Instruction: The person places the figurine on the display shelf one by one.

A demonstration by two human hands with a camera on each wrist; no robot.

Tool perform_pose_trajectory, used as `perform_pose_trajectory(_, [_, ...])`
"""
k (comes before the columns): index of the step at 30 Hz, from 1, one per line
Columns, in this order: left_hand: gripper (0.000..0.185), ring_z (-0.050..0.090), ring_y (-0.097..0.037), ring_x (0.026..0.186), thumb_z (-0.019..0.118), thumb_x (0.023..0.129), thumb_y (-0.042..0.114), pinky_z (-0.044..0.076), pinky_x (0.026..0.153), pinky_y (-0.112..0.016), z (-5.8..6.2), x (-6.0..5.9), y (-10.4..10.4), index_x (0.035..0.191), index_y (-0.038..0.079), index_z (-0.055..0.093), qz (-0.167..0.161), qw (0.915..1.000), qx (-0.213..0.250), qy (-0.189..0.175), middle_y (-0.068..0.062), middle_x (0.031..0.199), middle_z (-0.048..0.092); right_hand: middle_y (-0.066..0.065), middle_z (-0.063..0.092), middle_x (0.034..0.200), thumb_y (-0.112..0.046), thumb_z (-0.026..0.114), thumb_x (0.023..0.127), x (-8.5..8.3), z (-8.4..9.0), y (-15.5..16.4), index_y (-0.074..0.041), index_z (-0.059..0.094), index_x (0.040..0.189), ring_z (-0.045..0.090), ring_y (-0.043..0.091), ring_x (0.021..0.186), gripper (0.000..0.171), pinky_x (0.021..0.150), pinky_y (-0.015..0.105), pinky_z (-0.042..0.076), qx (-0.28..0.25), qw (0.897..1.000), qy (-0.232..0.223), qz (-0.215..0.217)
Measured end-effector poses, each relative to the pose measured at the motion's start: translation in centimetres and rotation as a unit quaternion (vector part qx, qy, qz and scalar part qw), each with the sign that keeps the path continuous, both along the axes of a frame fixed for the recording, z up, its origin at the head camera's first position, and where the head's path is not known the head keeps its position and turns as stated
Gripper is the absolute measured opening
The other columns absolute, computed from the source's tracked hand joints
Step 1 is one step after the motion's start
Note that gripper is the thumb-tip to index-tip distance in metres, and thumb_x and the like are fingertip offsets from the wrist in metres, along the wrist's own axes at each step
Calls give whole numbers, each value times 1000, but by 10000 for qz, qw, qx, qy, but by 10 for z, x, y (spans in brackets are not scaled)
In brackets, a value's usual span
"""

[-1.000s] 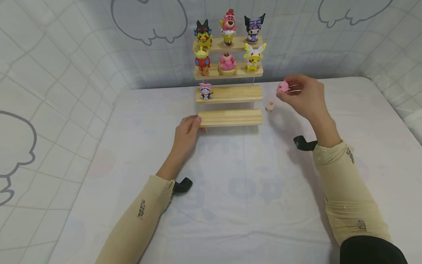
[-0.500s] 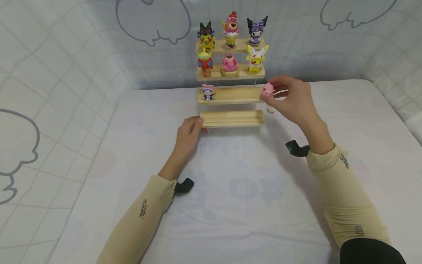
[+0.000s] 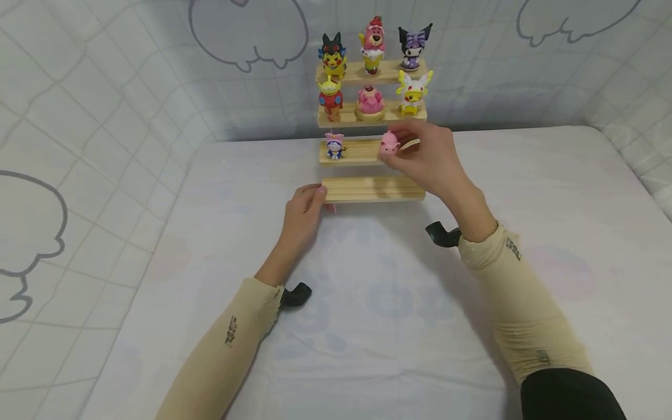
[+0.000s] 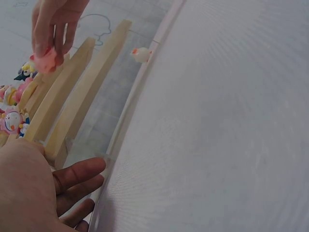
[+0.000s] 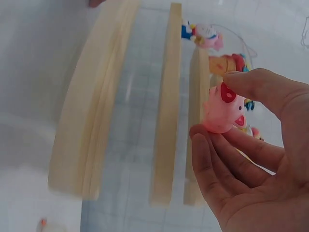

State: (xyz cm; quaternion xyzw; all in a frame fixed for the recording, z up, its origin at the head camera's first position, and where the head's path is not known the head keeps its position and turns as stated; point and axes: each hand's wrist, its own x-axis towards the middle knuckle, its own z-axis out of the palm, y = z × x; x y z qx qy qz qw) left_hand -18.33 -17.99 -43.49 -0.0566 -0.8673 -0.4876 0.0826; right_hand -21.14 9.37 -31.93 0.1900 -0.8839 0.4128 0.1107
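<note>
My right hand (image 3: 430,157) pinches a small pink pig figure (image 3: 389,144) between thumb and fingers, in front of the right part of the second-lowest wooden shelf (image 3: 360,153). In the right wrist view the pig (image 5: 223,111) shows red ears; whether it touches the shelf I cannot tell. A small blue-and-white figure with a pink hat (image 3: 334,146) stands at that shelf's left end. My left hand (image 3: 303,216) grips the left end of the stand's lowest shelf (image 3: 375,189), thumb at its top edge and fingers reaching below.
The two upper shelves bear several figures, among them a pink bear figure (image 3: 370,104) and a black-eared purple figure (image 3: 413,48). A small white duck figure (image 4: 141,54) sits on the table by the stand's right end, hidden in the head view. A tiled curtain hangs behind.
My right hand has carried the pink pig leftward, from beside the stand to in front of the second-lowest shelf. My left hand keeps its hold on the lowest shelf.
</note>
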Motion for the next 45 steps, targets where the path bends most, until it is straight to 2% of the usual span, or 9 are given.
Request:
perform_pose_trajectory(7, [50,53,-28,140,47,112,42,39,119,-47,0,0,3,87,9,75,-37,10000,-4,-31,-13,143,63,9,74,118,-20,84,91,-4,-4,-11,-5,72,129,69,19,108,42,94,40,61,-117,9997,168,144])
perform_pose_trajectory(20, [51,53,-28,140,46,112,43,40,118,-48,2,2,5,87,10,75,-30,9999,-59,-76,-13,144,62,11,75,118,-21,83,90,-14,-24,-24,-3,71,130,70,26,105,45,96,40,58,-52,9995,316,-28])
perform_pose_trajectory(30, [48,53,-28,141,48,112,41,40,119,-47,2,1,3,94,7,77,-3,10000,-52,-29,-13,145,62,12,74,119,-18,88,88,-14,-25,-22,-4,69,133,66,27,109,51,100,41,54,58,9996,261,32])
perform_pose_trajectory(36, [51,52,-28,142,46,112,44,39,120,-48,1,1,1,91,9,75,-20,10000,-35,-82,-13,147,61,13,73,120,-17,87,89,-17,-27,-22,-5,68,135,65,28,110,51,101,42,54,53,9996,276,30])
perform_pose_trajectory(45, [49,53,-28,142,47,112,42,39,119,-48,1,0,-1,98,6,77,-31,10000,-65,-12,-13,146,61,10,72,128,-24,89,87,-17,-26,-17,-7,67,135,66,25,114,56,103,39,54,74,9998,151,-123])
